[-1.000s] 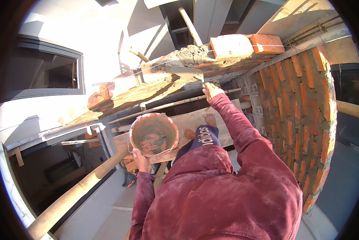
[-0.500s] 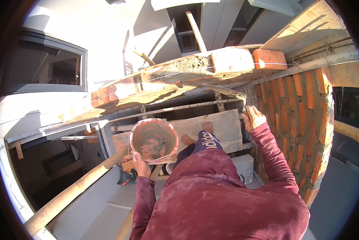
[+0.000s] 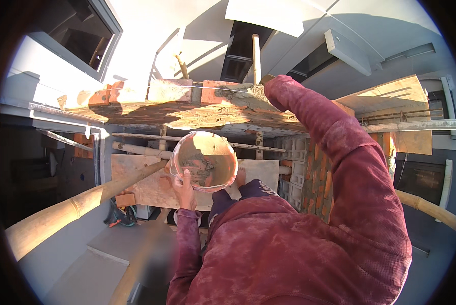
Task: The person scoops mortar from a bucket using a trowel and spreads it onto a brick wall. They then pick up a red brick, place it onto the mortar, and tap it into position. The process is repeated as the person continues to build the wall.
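My left hand (image 3: 184,191) grips the pale, red-streaked bucket (image 3: 224,161) by its near left side; wet grey mortar (image 3: 197,168) lies inside, partly sunlit. My right arm (image 3: 329,132) reaches up to the top of a brick wall (image 3: 169,90) ahead of me. The right hand's fingers are hidden behind the maroon sleeve, with a small dark shape just beyond them that I cannot make out. A thin string runs along the bricks, and grey mortar (image 3: 248,93) sits on the top course beside that hand.
A bamboo pole (image 3: 70,208) slants past my left side, another (image 3: 429,208) lies at the right. Below are plywood planks (image 3: 131,175) under my bare foot, loose bricks (image 3: 125,200) and open gaps. A brick wall (image 3: 317,180) stands at right, with plywood sheets (image 3: 380,96) above it.
My right hand has swung from low right, where it held a trowel, up and forward to the wall top. The bucket has shifted slightly right and upward in view as the camera angle changed.
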Available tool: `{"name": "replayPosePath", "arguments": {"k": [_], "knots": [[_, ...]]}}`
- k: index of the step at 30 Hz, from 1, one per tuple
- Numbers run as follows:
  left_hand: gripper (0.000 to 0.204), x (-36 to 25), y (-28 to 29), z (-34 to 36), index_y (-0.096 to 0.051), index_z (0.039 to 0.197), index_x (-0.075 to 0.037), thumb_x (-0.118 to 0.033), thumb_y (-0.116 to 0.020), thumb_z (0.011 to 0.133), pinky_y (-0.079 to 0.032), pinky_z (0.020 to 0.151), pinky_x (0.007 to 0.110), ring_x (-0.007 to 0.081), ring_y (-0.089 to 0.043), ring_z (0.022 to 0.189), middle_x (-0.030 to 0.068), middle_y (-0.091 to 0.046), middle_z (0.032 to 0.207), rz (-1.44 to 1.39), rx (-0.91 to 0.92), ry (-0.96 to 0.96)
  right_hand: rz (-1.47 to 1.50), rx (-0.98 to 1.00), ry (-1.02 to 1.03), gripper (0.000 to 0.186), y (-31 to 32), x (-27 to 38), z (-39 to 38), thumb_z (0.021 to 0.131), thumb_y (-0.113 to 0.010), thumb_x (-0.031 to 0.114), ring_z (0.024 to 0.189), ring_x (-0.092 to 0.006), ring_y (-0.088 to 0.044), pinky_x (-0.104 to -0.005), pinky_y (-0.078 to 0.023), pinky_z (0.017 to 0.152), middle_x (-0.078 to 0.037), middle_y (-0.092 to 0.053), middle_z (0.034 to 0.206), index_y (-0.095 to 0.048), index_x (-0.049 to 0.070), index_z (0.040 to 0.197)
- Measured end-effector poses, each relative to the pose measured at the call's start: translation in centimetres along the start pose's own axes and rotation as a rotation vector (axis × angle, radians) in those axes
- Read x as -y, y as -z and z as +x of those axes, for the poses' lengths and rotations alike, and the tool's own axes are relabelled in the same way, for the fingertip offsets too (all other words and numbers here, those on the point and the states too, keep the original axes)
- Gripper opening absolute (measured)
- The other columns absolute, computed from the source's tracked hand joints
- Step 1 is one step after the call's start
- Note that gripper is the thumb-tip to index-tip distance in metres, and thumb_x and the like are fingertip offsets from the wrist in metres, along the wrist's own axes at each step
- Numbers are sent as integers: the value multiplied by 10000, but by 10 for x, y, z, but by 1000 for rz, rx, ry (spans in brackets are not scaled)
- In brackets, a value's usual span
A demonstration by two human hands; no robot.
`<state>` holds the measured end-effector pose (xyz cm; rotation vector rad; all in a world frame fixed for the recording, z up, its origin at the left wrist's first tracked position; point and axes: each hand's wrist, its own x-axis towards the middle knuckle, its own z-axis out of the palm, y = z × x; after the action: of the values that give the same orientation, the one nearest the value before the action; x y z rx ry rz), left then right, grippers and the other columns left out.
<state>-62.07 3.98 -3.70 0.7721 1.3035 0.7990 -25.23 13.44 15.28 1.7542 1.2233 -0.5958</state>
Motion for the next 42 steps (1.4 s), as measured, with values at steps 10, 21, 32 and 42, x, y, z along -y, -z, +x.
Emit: {"name": "replayPosePath", "arguments": {"k": [10,21,32,42], "knots": [[317,6,62,4,-569,970,6,-310,-549,965,-429,656,249,70,-497,775,13,-577,874,-16,-45,-66,-145,-172,232,368,40,64,-23,556,-770,55,960,-285,-668,-341,-557,778,-130,-698,988,-740,74,922],[439,-101,89,4,-605,1044,21,-365,-396,1020,-437,761,271,89,-507,851,26,-585,913,42,11,-285,88,-674,789,483,-78,106,-132,780,-600,37,888,-332,-616,-433,-525,723,-154,-536,1005,-442,41,1236],[413,-175,51,-56,-619,1066,50,-310,-424,1010,-434,809,282,117,-543,900,67,-656,960,421,69,-521,-134,-742,862,609,-111,131,-126,803,-551,109,881,-289,-635,-383,-551,626,-148,-539,1057,-355,-29,1363],[445,-162,40,-57,-635,1008,40,-356,-432,990,-450,747,328,186,-588,806,119,-661,849,419,-116,-575,-152,-870,832,656,-118,112,-121,796,-558,121,893,-308,-616,-390,-549,626,-148,-553,1068,-324,-34,1389]]}}
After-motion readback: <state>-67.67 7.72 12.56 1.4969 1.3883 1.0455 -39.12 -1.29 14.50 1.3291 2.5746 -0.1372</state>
